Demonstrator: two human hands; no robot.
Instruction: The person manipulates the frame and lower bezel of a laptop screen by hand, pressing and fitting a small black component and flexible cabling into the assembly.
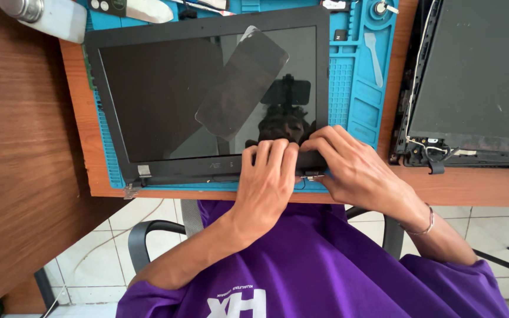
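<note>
Both hands, left hand (264, 179) and right hand (349, 168), cover the near right corner of the black-framed laptop screen panel (160, 88); fingertip contact there cannot be seen. Second dark laptop lid (478, 76) cut off by right and top edges. White plastic bottle (45, 15) cut off at top. Glass reflection blurred.

Laptop screen panel (207, 97): black frame, dark glossy glass, lying flat, face up on blue mat.
Lower bezel (207, 168): black strip, near edge, both hands pressing its right part.
</note>
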